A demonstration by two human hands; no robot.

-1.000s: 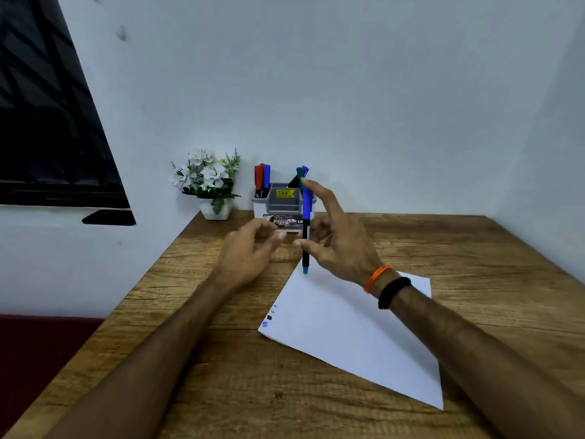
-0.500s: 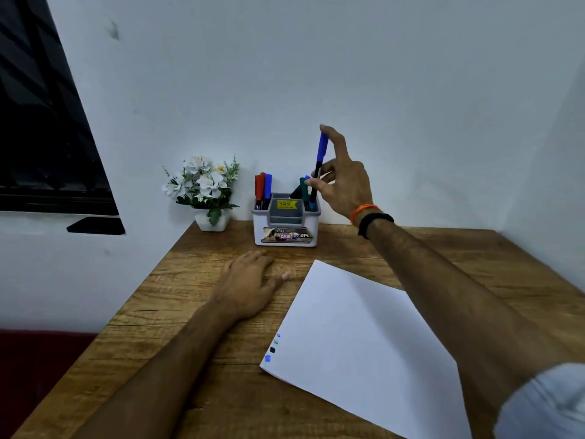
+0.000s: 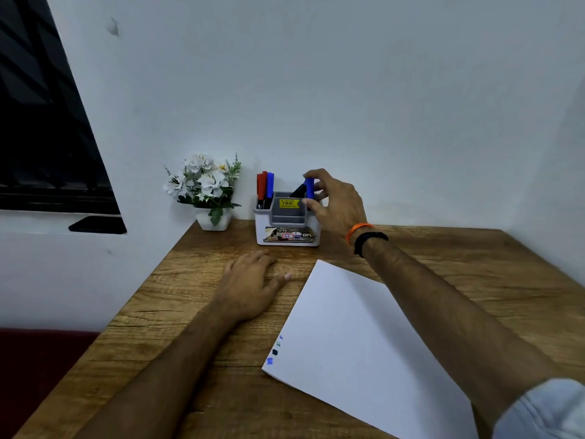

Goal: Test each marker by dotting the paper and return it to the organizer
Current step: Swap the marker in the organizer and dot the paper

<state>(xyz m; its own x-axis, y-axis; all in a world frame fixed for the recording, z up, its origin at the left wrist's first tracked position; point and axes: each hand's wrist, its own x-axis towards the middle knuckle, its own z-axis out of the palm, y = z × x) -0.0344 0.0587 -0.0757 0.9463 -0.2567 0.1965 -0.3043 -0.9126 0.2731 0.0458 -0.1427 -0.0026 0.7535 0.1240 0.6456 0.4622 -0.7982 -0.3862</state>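
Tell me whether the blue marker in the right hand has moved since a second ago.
Yes. The blue marker went from over the white sheet of paper to the back, down into the grey and white plastic organizer, with the right hand gripping it.

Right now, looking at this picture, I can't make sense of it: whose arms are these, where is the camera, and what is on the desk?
There is no machine here. A person wears a wide-angle camera on the head, so you see their own two arms from above. The left hand rests flat on the brown wooden desk. The right hand pinches a blue capped marker, standing in the right side of the white and grey plastic organizer. Red and blue markers stand in its left side. A white sheet of paper carries four small test dots near its corner. A small pot of white flowers stands beside the organizer.
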